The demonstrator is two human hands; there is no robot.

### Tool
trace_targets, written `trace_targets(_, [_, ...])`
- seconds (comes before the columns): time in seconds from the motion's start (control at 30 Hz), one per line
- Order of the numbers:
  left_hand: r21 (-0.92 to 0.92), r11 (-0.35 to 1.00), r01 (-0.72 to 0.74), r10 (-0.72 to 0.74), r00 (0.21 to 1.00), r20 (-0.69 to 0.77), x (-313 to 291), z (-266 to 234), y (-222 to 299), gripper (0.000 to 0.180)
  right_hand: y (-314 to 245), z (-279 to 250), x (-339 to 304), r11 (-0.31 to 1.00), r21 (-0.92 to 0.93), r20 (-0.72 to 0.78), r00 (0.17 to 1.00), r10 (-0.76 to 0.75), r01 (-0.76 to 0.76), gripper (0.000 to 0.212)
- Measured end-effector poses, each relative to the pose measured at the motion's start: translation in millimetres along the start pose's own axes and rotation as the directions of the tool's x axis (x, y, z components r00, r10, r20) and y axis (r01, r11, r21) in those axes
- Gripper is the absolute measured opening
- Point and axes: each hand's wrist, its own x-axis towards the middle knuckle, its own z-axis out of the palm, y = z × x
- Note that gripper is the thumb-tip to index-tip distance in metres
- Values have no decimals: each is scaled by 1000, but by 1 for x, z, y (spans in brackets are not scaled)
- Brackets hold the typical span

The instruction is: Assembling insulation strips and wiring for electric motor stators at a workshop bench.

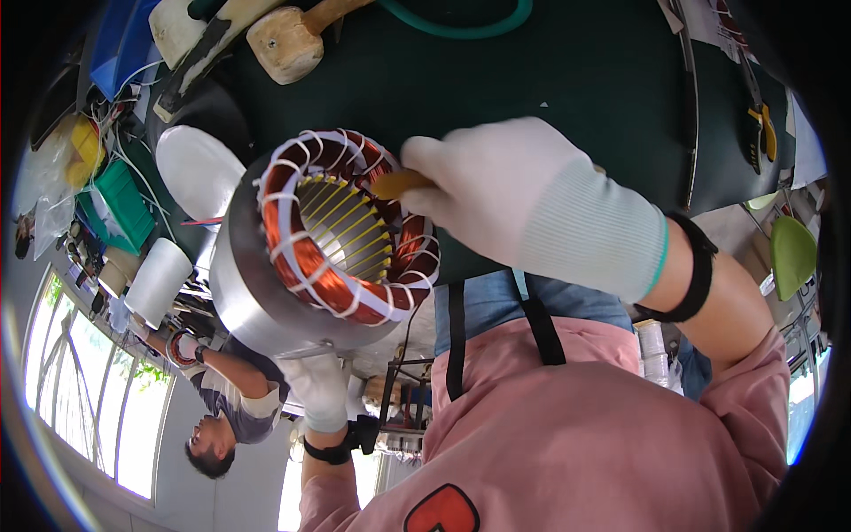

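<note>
A motor stator with a smooth grey metal housing lies tilted on the dark green worktop. Its ring of copper windings is laced with white cord, and yellow strips line the slots inside the bore. My right hand, in a white knitted glove, is closed around a short yellow-brown piece. The tip of this piece reaches the right inner edge of the windings; its exact kind is hidden by my fingers. My left hand, also gloved, is at the underside of the housing, its fingers hidden behind it.
Wooden mallets and a green hose lie at the far side. Yellow-handled pliers are at the right. A white disc and a green bin stand left. Another person handles a wound ring there.
</note>
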Motion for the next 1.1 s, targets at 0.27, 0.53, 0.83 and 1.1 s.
trace_targets(0.27, [336, 911, -238, 210, 971, 118, 27, -59, -40, 66, -17, -25, 26, 957, -238, 282, 955, -96, 166, 25])
trace_targets(0.53, [168, 973, -159, 138, 982, 130, 43, -57, -28, 62, -11, -20, 26, 933, -188, 156, 947, -281, 307, 23])
trace_targets(0.83, [-8, 997, -74, 75, 979, 192, 51, -34, -16, 58, -4, -10, 21, 975, -167, 168, 979, -118, 146, 21])
trace_targets(1.1, [-189, 982, -13, 52, 977, 206, 97, -40, 3, 55, -14, 20, -6, 855, 512, -148, 972, 185, -85, 24])
